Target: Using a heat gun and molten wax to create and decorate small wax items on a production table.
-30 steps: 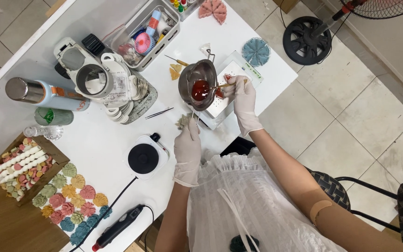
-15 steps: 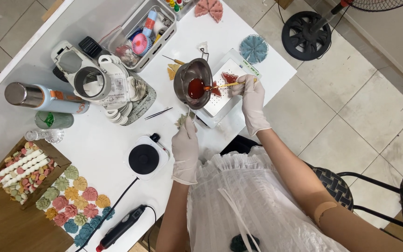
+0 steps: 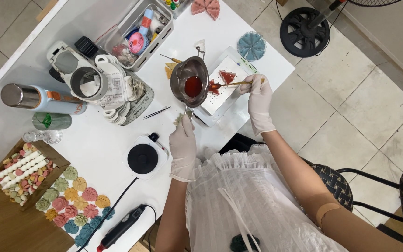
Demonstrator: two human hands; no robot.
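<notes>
Wax (red, liquid) sits in the pot (image 3: 190, 85), which the left hand (image 3: 183, 145) grips by its thin handle over the table (image 3: 94, 140); the right hand (image 3: 256, 95) pinches a stick (image 3: 232, 84) over the mould (image 3: 222, 84); the pot looks rigid, light, likely hot and quick to slop, so the handle is the safe hold.

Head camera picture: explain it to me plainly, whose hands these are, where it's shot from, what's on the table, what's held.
The camera sits on a person's head, looking down at their own gloved hands over a white table. The left hand grips the handle of a small metal pot of red liquid. The right hand holds a thin stick over a white tray bearing red triangular pieces. Nearby lie a small round hot plate, coloured leaf-shaped pieces and a bin of supplies.
</notes>
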